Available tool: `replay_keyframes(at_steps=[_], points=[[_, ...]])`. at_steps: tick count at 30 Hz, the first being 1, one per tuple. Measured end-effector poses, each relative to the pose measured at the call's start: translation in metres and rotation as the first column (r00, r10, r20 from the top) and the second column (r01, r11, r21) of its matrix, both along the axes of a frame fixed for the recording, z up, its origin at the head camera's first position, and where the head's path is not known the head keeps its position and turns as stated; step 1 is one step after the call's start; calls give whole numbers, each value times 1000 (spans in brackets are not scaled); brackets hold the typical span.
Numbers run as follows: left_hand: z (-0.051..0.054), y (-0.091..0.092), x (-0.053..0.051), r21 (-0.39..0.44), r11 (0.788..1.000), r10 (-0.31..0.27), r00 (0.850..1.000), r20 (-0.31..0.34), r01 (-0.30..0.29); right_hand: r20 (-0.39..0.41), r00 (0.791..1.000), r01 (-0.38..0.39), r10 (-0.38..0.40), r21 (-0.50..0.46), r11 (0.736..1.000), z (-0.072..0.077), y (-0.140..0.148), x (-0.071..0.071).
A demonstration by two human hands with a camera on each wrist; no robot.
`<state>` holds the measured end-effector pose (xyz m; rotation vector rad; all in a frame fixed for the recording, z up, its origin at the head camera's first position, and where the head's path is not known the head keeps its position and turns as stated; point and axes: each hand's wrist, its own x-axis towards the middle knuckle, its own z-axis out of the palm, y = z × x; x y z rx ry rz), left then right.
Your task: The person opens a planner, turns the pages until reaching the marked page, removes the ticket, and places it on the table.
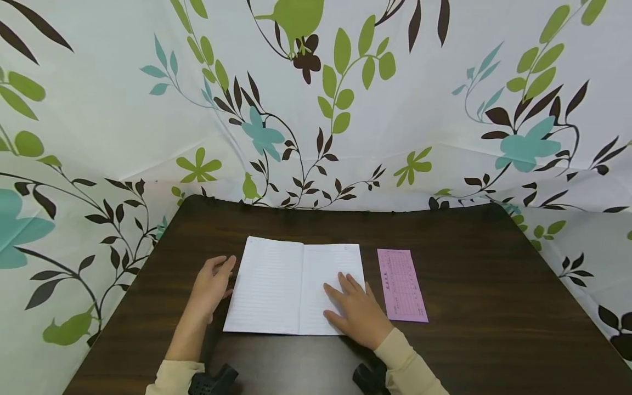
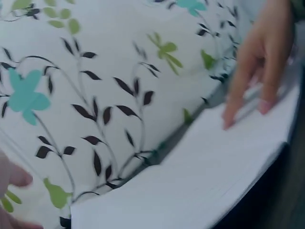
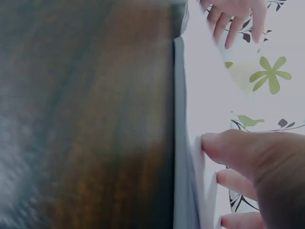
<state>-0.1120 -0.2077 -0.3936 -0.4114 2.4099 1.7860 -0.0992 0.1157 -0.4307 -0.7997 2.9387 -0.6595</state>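
Observation:
An open lined notebook [image 1: 269,285] lies flat on the dark wooden table, its centre fold running up the middle. My right hand [image 1: 357,310] rests on the right-hand page with fingers spread. In the right wrist view, the thumb [image 3: 228,148] and fingertips touch the white page [image 3: 205,95]. Just off the notebook's left edge is my left hand [image 1: 212,285], its fingers loosely bent and holding nothing. Only part of that left hand [image 2: 12,191] shows at the edge of the left wrist view.
A pink printed slip [image 1: 402,285] lies on the table [image 1: 484,285] to the right of the notebook. Behind the table hangs a white cloth [image 1: 296,109] with leaf and flower prints. Dark wrist devices [image 1: 214,379] sit at both sleeves.

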Motion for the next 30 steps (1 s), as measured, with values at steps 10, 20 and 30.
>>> replay_keyframes(at_steps=[10, 20, 30], points=[[10, 40, 13, 96, 976, -124, 862, -492, 195, 84, 988, 136, -128, -110, 985, -5, 5, -2], [-19, 80, 18, -226, 915, -393, 612, -686, 335, 305, 923, 335, -233, -346, 876, 6, 26, -12], [-38, 92, 17, -534, 798, -596, 499, -629, 279, 257, 947, 299, -194, -476, 827, 12, 34, -16]])
